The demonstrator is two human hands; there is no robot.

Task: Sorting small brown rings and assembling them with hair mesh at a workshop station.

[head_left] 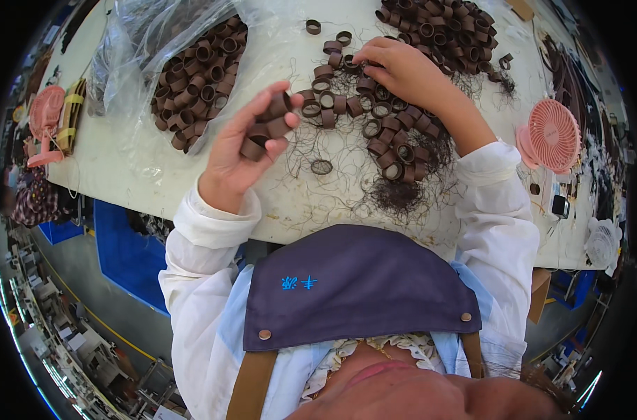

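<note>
Clenched around a short stack of small brown hair rolls (266, 128), the left hand (243, 150) is raised above the white tabletop (122, 168). Right hand (401, 66) pinches another roll from the loose heap (374, 119); gathering seems underway, and adding it calls for steady alignment.

- Stack of brown rings (266, 128): several short, dark brown, tube-like bands pressed side by side into a short row. It is tilted, upper end toward the right, and raised above the counter (157, 175), pinched between the thumb and fingers (259, 105) of the left hand (238, 150).
- Loose brown rings (374, 119): many of the same bands scattered on the white counter, some lying on their sides, some standing open end up, tangled among thin dark hair-like strands. The right hand (402, 70) rests on the upper edge of this cluster, fingertips touching a ring.
- Single ring (322, 166): lies flat, apart, nearer the counter's front edge.
</note>
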